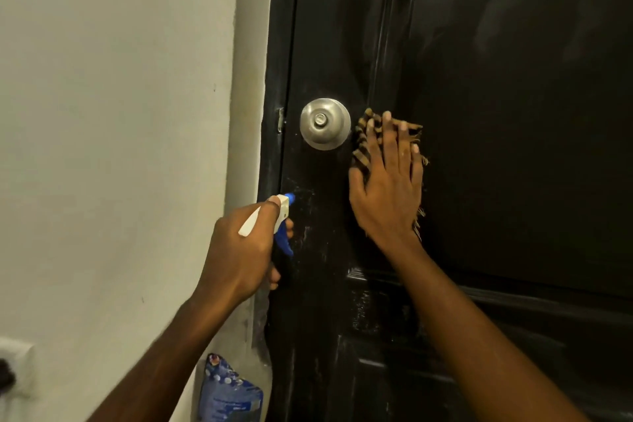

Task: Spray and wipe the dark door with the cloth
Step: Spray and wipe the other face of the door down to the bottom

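Wiping beside the knob [324,123].
Right hand [387,188], fingers flat, presses cloth [364,144] on door [513,113]; left hand [239,250] grips sprayer [279,216]. Next, likely: spray below the knob, then wipe.

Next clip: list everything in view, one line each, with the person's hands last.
door: one, black, fills the right side, smeared and speckled near its left edge
knob: one, silver, on the door near its left edge
latch: one, metal, on the door's edge left of the knob
cloth: one, brown striped, against the door right of the knob
spray bottle: one, white and blue head, below the knob
wall: off-white, left side
bag: one, blue, bottom, beside the door
left hand: grips the spray bottle
right hand: flat, presses the cloth on the door
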